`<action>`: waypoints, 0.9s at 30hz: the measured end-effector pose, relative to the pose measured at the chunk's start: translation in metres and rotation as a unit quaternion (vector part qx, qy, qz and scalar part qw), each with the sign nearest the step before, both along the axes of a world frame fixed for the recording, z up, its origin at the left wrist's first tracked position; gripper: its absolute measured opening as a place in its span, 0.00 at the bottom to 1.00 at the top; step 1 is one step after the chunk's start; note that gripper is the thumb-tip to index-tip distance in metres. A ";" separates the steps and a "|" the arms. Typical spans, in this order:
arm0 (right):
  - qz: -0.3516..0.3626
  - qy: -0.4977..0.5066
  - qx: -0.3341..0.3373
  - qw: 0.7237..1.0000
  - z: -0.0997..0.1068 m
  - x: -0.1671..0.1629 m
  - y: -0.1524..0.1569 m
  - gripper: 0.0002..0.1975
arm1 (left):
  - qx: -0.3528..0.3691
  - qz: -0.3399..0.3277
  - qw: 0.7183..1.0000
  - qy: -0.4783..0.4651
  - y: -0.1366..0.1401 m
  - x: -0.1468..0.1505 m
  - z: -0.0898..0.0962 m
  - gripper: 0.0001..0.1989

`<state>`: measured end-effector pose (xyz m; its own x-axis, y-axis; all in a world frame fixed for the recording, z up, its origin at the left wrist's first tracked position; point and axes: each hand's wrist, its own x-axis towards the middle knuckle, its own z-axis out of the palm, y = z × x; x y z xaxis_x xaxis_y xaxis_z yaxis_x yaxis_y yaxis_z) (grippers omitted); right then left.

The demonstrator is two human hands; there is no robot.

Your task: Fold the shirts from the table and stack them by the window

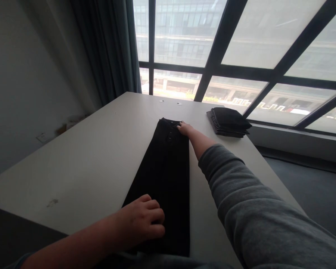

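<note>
A pair of black trousers [170, 175] lies lengthwise on the white table [95, 164], folded narrow. The waistband, with small buttons near it, points to the window, and the leg ends come toward me. At the waistband's right corner, my right hand [184, 128] reaches out with its fingers closed on the cloth edge. My left hand [145, 218] is over the left side of the legs near me, its fingers curled into a loose fist. No cloth shows between those fingers. My body hides the nearest end of the trousers.
A stack of folded dark clothes [229, 121] stands at the table's far right edge. Behind the table are a large window [184, 33] with dark frames and a dark curtain [109, 52]. Two small white pieces [179, 104] lie by the far edge.
</note>
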<state>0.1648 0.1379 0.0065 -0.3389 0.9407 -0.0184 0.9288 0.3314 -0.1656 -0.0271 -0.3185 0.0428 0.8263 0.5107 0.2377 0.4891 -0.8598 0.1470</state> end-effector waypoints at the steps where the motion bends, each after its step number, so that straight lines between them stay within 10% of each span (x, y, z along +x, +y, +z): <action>1: -0.009 -0.006 -0.017 1.000 -0.007 -0.003 -0.001 0.32 | -0.010 -0.001 1.000 0.002 -0.001 -0.004 -0.005 0.04; 10: -0.076 -0.013 -0.082 0.994 -0.032 -0.015 -0.009 0.38 | -0.126 -0.002 0.991 -0.042 -0.014 -0.020 -0.021 0.05; 16: 0.028 -0.007 0.086 0.996 -0.014 -0.017 -0.064 0.31 | -0.163 0.072 0.978 -0.106 -0.013 -0.049 -0.026 0.14; 27: 0.268 0.064 0.010 0.961 -0.001 0.023 -0.342 0.23 | 0.004 0.178 0.977 0.117 0.248 -0.020 -0.006 0.19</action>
<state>0.1879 -0.2037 0.0058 -0.7733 0.6300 0.0723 0.5963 0.7612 -0.2550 -0.0475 -0.0707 0.0371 0.6295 0.7739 0.0686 0.7762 -0.6304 -0.0104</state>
